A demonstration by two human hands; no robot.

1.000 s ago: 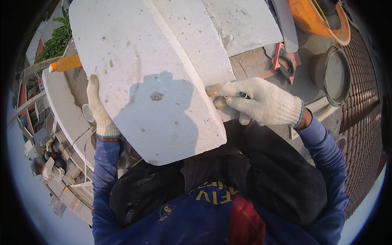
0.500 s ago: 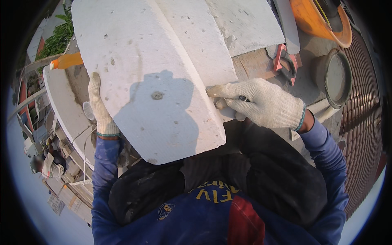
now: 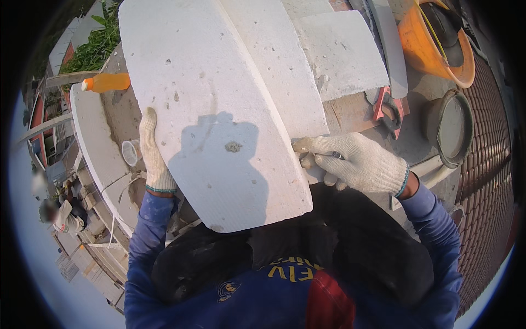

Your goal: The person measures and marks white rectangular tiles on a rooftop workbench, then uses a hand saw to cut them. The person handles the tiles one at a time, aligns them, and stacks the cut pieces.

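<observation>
A large white aerated concrete block (image 3: 219, 126) rests tilted in front of me and over my lap, its face pitted and crossed by a shadow. My left hand (image 3: 153, 151), in a white knitted glove, grips the block's left edge, with the other fingers hidden behind it. At the right edge, my gloved right hand (image 3: 356, 164) is closed in a pinch, fingertips close against the block's side. A small dark round end shows between its fingers; the rest is hidden, so its kind is unclear. Another pale block (image 3: 279, 60) lies under and beside the first.
A red-handled saw (image 3: 390, 112) lies to the right, near a bucket of grey mix (image 3: 452, 129) and an orange tub (image 3: 433, 46). An orange bottle (image 3: 107, 82) and a clear plastic cup (image 3: 131, 152) are at the left. Another person (image 3: 63, 214) is far left, beside roof tiles below.
The whole view has shifted slightly, so block and hands appear lower and further right. Both hands keep their places at the block's edges.
</observation>
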